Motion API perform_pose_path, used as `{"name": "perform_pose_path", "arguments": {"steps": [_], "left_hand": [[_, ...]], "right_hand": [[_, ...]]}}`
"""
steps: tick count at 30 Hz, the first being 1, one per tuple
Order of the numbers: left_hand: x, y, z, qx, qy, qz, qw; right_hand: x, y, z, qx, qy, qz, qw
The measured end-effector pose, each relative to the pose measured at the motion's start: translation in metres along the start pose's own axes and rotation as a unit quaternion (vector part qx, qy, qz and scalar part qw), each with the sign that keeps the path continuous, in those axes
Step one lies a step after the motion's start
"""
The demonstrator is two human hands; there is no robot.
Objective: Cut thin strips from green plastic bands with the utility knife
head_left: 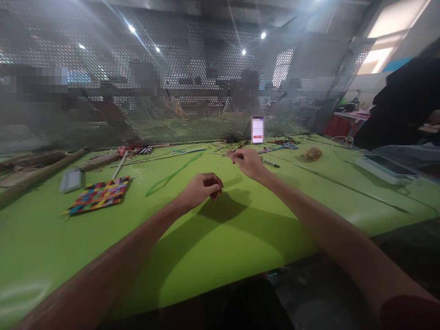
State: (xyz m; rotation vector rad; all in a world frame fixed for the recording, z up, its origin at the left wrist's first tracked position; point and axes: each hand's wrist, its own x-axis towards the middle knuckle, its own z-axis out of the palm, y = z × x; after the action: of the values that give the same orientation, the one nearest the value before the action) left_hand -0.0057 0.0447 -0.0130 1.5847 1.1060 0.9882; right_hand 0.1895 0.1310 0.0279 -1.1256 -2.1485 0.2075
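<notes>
My left hand [202, 188] hovers over the middle of the green table [220, 238] with its fingers curled into a loose fist; whether anything is inside I cannot make out. My right hand [247, 161] reaches further out, fingers pinched together near thin strips and a pen [270, 163] lying on the table. What the pinch holds, if anything, is too small to see. A long green strip [173, 175] lies to the left of both hands.
A multicoloured woven mat [99, 194] lies at the left, beside a small grey box [70, 180]. A lit phone [257, 129] stands against the perforated screen [172, 91]. Sticks and strips litter the far edge. A white tray [385, 167] sits right; a person in black [402, 105] stands beyond.
</notes>
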Motion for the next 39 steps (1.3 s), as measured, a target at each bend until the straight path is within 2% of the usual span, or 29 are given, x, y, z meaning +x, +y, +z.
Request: {"name": "perform_pose_path", "arguments": {"steps": [7,12,19,25,33,39], "left_hand": [[-0.002,0.001,0.008,0.025,-0.019,0.016,0.999],[-0.001,-0.001,0.006,0.042,-0.015,0.023,0.999],[-0.001,-0.004,0.006,0.062,-0.018,0.024,0.998],[-0.003,-0.003,0.006,0.094,-0.013,0.019,0.995],[-0.002,-0.005,0.005,0.063,-0.023,0.016,0.998],[0.007,-0.014,-0.007,0.068,0.022,0.017,0.997]], "right_hand": [[-0.008,-0.013,0.005,-0.086,-0.038,-0.021,0.995],[-0.007,-0.013,0.002,-0.121,-0.063,0.032,0.990],[-0.003,-0.004,-0.001,-0.190,-0.032,0.054,0.980],[0.010,0.015,-0.007,-0.150,0.002,0.085,0.985],[0.025,0.043,-0.027,-0.099,0.052,0.148,0.983],[0.029,0.056,-0.033,-0.006,0.028,0.147,0.989]]}}
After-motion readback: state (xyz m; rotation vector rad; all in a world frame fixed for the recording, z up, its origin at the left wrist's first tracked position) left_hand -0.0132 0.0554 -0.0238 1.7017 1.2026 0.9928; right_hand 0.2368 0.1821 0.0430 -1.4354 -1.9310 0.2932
